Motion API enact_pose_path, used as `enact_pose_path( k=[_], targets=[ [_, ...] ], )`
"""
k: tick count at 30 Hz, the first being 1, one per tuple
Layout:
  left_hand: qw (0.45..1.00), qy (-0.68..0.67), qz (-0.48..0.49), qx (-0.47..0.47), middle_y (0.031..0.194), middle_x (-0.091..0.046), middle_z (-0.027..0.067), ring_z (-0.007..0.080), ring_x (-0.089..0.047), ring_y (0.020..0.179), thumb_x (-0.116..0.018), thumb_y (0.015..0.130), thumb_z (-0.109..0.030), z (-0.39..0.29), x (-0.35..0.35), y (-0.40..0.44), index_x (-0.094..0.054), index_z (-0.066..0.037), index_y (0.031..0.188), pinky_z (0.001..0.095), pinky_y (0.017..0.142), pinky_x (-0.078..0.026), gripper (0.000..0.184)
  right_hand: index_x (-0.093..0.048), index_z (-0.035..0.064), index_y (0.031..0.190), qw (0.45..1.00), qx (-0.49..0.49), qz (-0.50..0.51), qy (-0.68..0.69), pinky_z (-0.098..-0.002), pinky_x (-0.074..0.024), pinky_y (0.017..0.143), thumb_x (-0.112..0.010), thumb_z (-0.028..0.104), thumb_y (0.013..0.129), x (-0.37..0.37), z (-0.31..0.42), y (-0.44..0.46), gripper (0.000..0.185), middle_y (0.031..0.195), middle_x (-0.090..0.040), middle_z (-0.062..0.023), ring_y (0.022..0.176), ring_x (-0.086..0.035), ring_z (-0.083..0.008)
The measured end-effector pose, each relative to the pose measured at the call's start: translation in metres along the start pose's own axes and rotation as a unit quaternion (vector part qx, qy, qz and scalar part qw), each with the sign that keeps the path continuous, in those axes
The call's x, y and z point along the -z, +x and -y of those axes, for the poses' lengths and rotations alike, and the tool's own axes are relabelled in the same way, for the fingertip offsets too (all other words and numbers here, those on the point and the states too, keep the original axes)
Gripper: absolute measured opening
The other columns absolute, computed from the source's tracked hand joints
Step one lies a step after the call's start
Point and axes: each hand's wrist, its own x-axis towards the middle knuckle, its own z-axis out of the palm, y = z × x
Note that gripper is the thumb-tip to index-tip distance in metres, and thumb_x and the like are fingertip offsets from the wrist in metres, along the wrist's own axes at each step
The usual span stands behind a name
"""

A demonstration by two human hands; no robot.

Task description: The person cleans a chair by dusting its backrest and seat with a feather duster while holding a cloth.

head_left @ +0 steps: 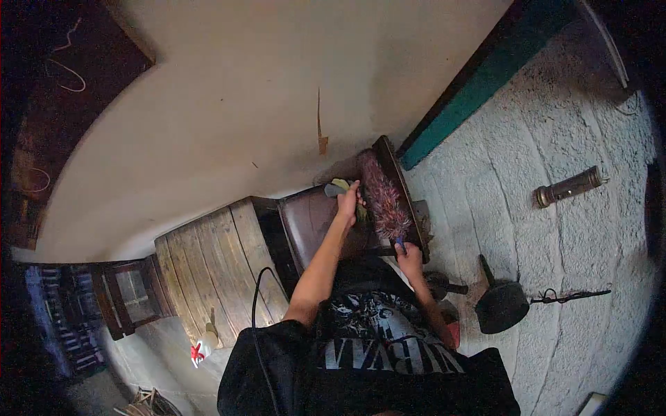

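**Soft duster in the right hand, cloth in the left**

The right hand is closed around the duster's blue handle; the left grips the yellow-green cloth, with a grey item at its fingers, held or merely touching, I cannot tell. The duster lies along the inner side of a dark wooden board. It looks light, its reddish plumes soft and easily crushed, so the stiffer handle is the place to hold it. The cloth should fold anywhere and weigh little.

Nearest, a black cord hangs by the left arm and could snag. The raised board hems the duster in on the right; the left hand is close on its other side, by a brown cover. Left of that is a planked tabletop, a spray bottle at its near edge. A pan and a lantern are against the white wall.
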Motion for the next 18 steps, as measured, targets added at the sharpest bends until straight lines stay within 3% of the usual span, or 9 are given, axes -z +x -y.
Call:
enact_pose_path(
  k=[2,5,8,12,14,16,18],
  targets=[
    [0.999,-0.023,0.007,-0.026,0.062,-0.045,0.0011,0.0135,-0.045,0.051,-0.060,0.090,-0.026,-0.007,-0.006,-0.008,-0.046,-0.009,0.075,0.0312,0.052,-0.044,0.026,-0.060,-0.0047,0.090,0.999,-0.031,0.007,-0.020,-0.0485,-0.0436,0.064,-0.059,0.030,0.090,-0.010,-0.008,-0.001,0.034,0.078,-0.059,-0.0283,0.077,-0.058,-0.0476],
    [0.999,-0.026,0.019,-0.019,0.062,-0.045,0.0005,0.0129,-0.046,0.052,-0.061,0.089,-0.027,-0.006,-0.009,-0.008,-0.048,-0.009,0.076,0.0307,0.052,-0.043,0.025,-0.059,-0.0046,0.091,0.998,0.013,0.006,-0.065,-0.0491,-0.0431,0.063,-0.058,0.031,0.091,-0.023,-0.043,0.002,0.036,0.078,-0.057,-0.0287,0.078,-0.058,-0.0483],
    [1.000,-0.026,0.002,-0.014,0.063,-0.045,-0.0004,0.0124,-0.045,0.052,-0.062,0.089,-0.027,-0.003,-0.014,-0.007,-0.050,-0.009,0.077,0.0304,0.052,-0.043,0.024,-0.059,-0.0044,0.089,0.999,0.031,0.017,-0.027,-0.0492,-0.0433,0.063,-0.058,0.032,0.091,-0.008,-0.016,-0.007,0.036,0.076,-0.057,-0.0284,0.077,-0.058,-0.0473],
    [0.999,0.006,0.000,0.031,0.063,-0.046,-0.0008,0.0121,-0.046,0.053,-0.061,0.089,-0.027,-0.006,-0.018,-0.015,-0.051,-0.009,0.078,0.0304,0.052,-0.044,0.024,-0.058,-0.0045,0.085,0.999,-0.019,0.020,-0.043,-0.0504,-0.0430,0.063,-0.057,0.031,0.092,0.003,-0.003,-0.010,0.036,0.074,-0.057,-0.0271,0.076,-0.058,-0.0472],
    [1.000,-0.019,0.020,0.000,0.062,-0.046,-0.0003,0.0121,-0.046,0.053,-0.061,0.089,-0.027,-0.004,-0.020,-0.015,-0.051,-0.008,0.077,0.0307,0.053,-0.044,0.024,-0.057,-0.0049,0.081,0.998,-0.023,0.053,0.000,-0.0502,-0.0416,0.062,-0.058,0.031,0.091,0.011,0.013,-0.006,0.037,0.069,-0.056,-0.0259,0.072,-0.056,-0.0471],
    [0.999,-0.016,0.032,-0.002,0.062,-0.045,-0.0002,0.0121,-0.045,0.052,-0.060,0.089,-0.027,-0.003,-0.019,-0.014,-0.050,-0.008,0.076,0.0310,0.053,-0.044,0.025,-0.055,-0.0050,0.077,0.999,0.027,-0.005,0.023,-0.0502,-0.0406,0.060,-0.059,0.031,0.090,-0.007,0.000,-0.009,0.038,0.067,-0.055,-0.0255,0.070,-0.055,-0.0470],
    [0.999,-0.015,0.044,-0.005,0.062,-0.045,0.0000,0.0122,-0.045,0.052,-0.060,0.090,-0.026,-0.003,-0.019,-0.014,-0.050,-0.007,0.075,0.0314,0.053,-0.044,0.026,-0.059,-0.0030,0.077,0.996,0.044,-0.075,-0.035,-0.0433,-0.0424,0.057,-0.063,0.026,0.087,-0.014,-0.005,-0.013,0.031,0.066,-0.056,-0.0230,0.062,-0.057,-0.0395]
  ],
)
